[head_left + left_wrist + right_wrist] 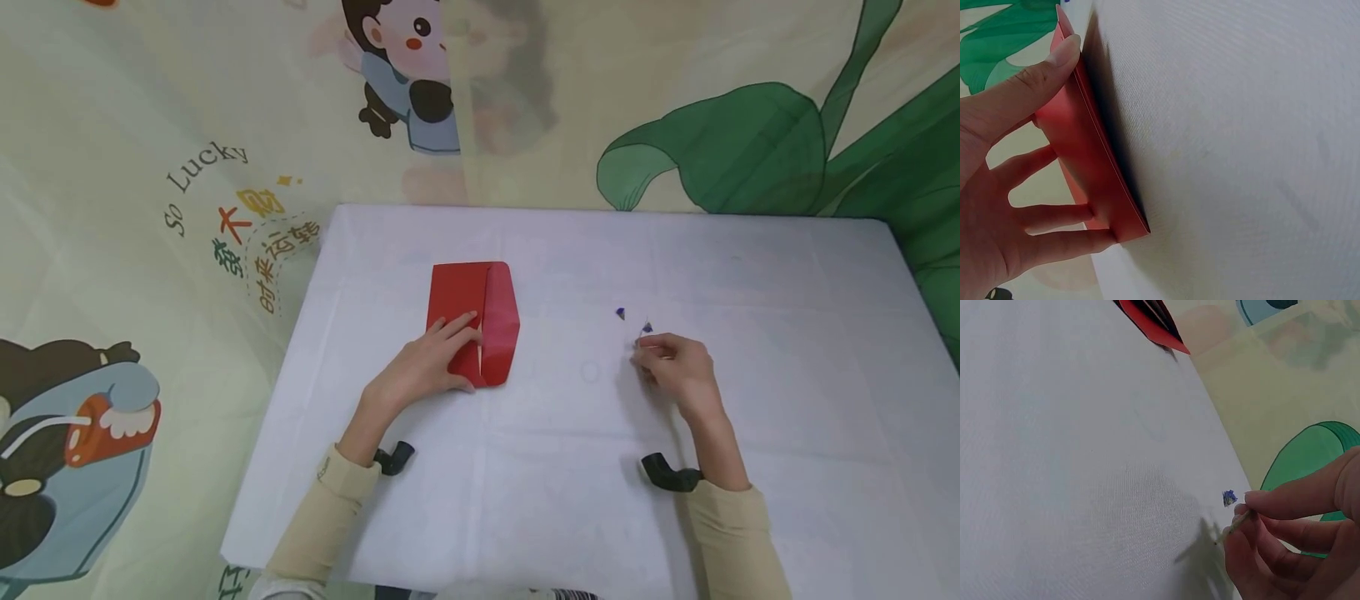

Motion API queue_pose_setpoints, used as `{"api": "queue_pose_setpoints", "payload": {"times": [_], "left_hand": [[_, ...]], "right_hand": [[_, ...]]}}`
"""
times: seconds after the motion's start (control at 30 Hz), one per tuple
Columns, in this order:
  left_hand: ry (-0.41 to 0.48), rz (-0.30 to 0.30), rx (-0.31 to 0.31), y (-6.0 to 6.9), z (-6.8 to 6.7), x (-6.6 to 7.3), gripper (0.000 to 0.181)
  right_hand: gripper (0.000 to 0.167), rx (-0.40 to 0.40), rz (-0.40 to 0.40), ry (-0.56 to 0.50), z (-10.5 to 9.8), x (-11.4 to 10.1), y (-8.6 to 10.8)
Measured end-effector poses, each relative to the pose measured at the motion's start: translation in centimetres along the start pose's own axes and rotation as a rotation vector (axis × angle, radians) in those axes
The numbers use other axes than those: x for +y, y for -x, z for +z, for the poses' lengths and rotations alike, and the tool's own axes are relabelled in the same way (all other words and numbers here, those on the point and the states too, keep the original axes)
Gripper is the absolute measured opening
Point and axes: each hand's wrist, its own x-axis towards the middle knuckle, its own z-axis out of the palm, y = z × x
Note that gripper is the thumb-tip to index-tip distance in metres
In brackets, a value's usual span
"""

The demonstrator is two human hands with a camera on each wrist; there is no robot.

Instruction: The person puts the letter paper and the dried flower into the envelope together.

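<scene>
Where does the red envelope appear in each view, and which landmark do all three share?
Head: the red envelope is near the middle, partly covered by the left hand.
Left wrist: left of centre, gripped by that hand.
Right wrist: at the top edge, partly cut off.
Shared landmark: the green leaf print.

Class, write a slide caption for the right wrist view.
The right hand pinches a thin stem over the white tabletop.
</scene>
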Motion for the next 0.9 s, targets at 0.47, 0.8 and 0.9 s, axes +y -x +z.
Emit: {"api": "queue_pose_setpoints", "payload": {"times": [0.47, 0.8, 0.9], "left_hand": [[-0.01, 0.006, -0.002, -0.1, 0.0, 0.0, 0.07], [-0.008, 0.005, -0.002, -0.1, 0.0, 0.0, 0.071], [-0.007, 0.007, -0.003, -0.1, 0.0, 0.0, 0.071]], "right_hand": [[0.032, -0.101, -0.063, -0.187, 1.5, -1.4, -0.1], [0.03, -0.148, -0.105, -0.258, 3.0, -2.6, -0.6], [0.03, -0.166, -0.111, -0.282, 3.5, -2.8, -0.8]]}}
